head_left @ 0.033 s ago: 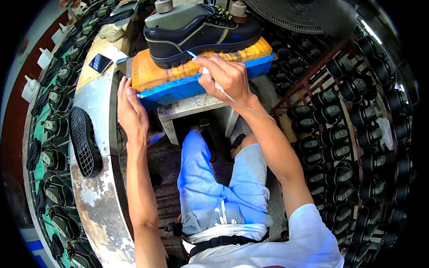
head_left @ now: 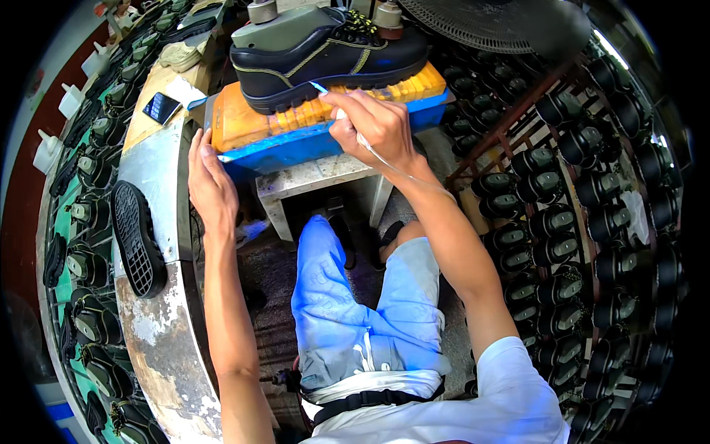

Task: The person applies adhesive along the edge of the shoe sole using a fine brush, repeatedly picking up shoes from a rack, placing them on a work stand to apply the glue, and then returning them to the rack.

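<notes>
Black shoe [head_left: 325, 63] sat upright on an orange block [head_left: 244, 122] with a blue base [head_left: 296, 150], toe to the person's right, beneath metal fittings. Right hand [head_left: 376, 132]: grip pinching a slim tool [head_left: 318, 86], its pale-blue tip at the shoe's sole edge; whether it touched, I couldn't tell. Thin tube [head_left: 383, 158] ran from that hand along the forearm. Left hand [head_left: 212, 181]: grip unclosed, fingers extended against the block's left end. Worktop [head_left: 160, 189] beside it bore a loose black outsole [head_left: 138, 240] and a phone [head_left: 161, 108].
</notes>
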A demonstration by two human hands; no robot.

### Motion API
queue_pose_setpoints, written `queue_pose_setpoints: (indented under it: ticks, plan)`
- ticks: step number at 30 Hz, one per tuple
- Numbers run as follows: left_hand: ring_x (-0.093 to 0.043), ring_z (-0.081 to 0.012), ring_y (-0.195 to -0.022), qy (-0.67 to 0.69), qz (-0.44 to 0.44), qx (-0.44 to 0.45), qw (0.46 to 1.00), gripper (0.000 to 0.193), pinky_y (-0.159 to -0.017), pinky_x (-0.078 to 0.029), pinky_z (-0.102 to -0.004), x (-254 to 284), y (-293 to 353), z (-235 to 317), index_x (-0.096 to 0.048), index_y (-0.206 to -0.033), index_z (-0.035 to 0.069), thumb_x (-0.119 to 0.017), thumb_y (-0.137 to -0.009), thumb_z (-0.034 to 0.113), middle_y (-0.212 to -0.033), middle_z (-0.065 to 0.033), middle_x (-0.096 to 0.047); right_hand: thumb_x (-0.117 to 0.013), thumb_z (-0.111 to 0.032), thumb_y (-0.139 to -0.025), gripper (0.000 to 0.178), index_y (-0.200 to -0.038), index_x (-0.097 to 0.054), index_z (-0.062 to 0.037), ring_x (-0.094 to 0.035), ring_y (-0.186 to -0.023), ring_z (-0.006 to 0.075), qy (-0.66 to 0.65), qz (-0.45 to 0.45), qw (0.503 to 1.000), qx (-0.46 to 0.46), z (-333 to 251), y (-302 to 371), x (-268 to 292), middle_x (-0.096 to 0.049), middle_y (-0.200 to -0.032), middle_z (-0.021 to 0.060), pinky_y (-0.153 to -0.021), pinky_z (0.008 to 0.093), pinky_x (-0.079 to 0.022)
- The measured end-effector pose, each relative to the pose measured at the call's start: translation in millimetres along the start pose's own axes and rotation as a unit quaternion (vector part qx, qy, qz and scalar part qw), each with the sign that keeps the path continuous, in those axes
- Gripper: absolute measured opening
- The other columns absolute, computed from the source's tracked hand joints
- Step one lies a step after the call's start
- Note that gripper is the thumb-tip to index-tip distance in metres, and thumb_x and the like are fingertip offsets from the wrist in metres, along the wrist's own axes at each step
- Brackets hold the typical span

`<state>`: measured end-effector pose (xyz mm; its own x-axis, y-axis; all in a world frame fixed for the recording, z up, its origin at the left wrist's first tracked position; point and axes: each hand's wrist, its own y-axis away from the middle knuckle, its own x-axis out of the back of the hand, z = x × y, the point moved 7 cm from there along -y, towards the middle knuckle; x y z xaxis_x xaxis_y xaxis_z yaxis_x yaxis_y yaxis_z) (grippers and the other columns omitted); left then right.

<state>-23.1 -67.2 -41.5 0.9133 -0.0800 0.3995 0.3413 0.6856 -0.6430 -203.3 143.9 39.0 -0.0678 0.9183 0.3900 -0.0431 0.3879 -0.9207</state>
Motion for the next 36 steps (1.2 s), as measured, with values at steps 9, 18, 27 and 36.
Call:
queue_pose_setpoints:
  ticks: [9, 18, 27, 36]
  plan:
    - [-0.060, -0.0355, -0.134, 0.038, -0.015, -0.002, 0.999, 0.049, -0.114, -0.043, -0.0405, -12, -20, -25, -0.067, -0.135, -0.002, -0.034, -0.117, 0.029, -0.140, -0.0220, -0.065, -0.063, -0.004, -0.079, 0.028, -0.103, -0.077, -0.0057, -0.067, -0.059, 0.0278, 0.109, -0.003, 0.993, -0.048, 23, 16, 48, -0.070, -0.077, 0.0094, -0.057, 0.0357, -0.055]
    - [-0.062, -0.0186, -0.103, 0.074, -0.098, 0.049, 0.991, 0.054, -0.097, -0.047, -0.0340, -37, -59, -58, -0.066, -0.139, -0.001, -0.031, -0.117, 0.035, -0.117, -0.0131, -0.071, -0.066, -0.009, -0.077, 0.020, -0.095, -0.075, -0.0095, -0.064, -0.054, 0.0262, 0.115, -0.043, 0.989, -0.077, 32, 14, 99, -0.066, -0.070, 0.0065, -0.052, 0.0367, -0.053]
    - [-0.040, -0.0027, -0.066, 0.196, -0.118, 0.143, 0.963, 0.039, -0.057, -0.032, -0.0231, -58, -92, -93, -0.060, -0.149, 0.011, -0.045, -0.114, 0.022, -0.089, 0.0041, -0.060, -0.064, -0.005, -0.080, 0.016, -0.090, -0.076, -0.0033, -0.066, -0.055, 0.0255, 0.029, 0.014, 0.995, -0.096, 14, -8, 172, -0.068, -0.072, 0.0134, -0.051, 0.0321, -0.051]
    - [-0.063, -0.0303, -0.127, 0.284, 0.049, 0.125, 0.949, 0.056, -0.110, -0.051, -0.0435, -32, 55, -39, -0.052, -0.150, -0.004, -0.062, -0.106, 0.029, -0.147, -0.0215, -0.060, -0.055, -0.009, -0.097, 0.039, -0.136, -0.063, -0.0061, -0.073, -0.073, 0.0198, -0.413, -0.028, 0.809, -0.416, 33, 69, 57, -0.073, -0.077, 0.0088, -0.072, 0.0373, -0.059]
